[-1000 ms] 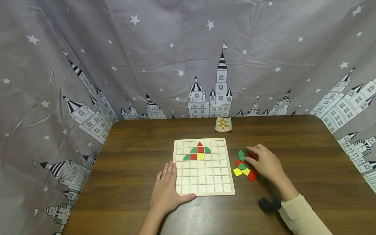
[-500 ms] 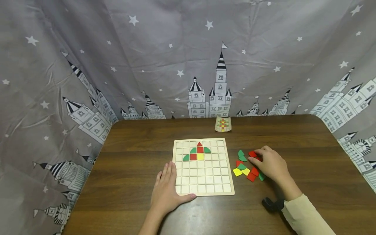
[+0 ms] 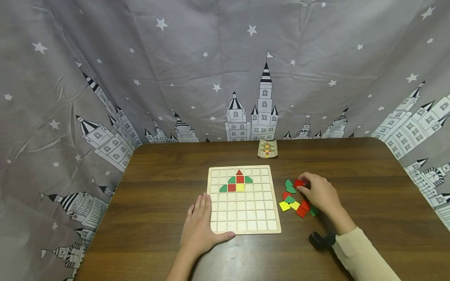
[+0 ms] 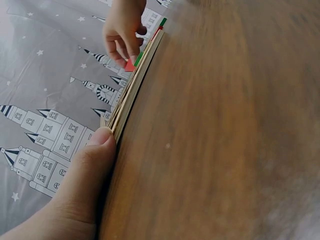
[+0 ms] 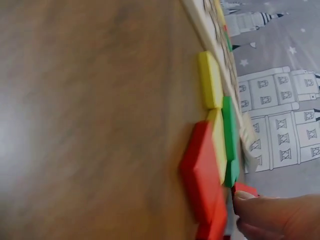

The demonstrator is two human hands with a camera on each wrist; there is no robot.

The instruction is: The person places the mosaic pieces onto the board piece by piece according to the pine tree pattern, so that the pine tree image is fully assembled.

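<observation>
A wooden grid board [image 3: 242, 216] lies on the table, with several red, green and yellow tiles set in its upper rows. My left hand [image 3: 198, 228] rests at its lower left corner, fingers straight along the left side, thumb along the front edge. In the left wrist view the thumb [image 4: 95, 155] touches the board's side [image 4: 131, 100]. To the right of the board, my right hand [image 3: 321, 195] pinches a red tile [image 3: 298, 183] between thumb and fingers; part of the tile is covered. The right wrist view shows the thumb [image 5: 270, 212] against this tile.
Loose tiles lie right of the board: green quarter-circles [image 3: 290, 189], yellow squares [image 3: 284, 206] and red pieces [image 3: 301, 212], some overlapping. A small pattern card [image 3: 267, 149] stands at the table's back edge. A grey castle-print curtain [image 3: 197, 58] hangs behind the table.
My right hand first draws back to the right, uncovering red tiles, then shifts left with a red tile between its fingertips. The left hand and the board stay in place.
</observation>
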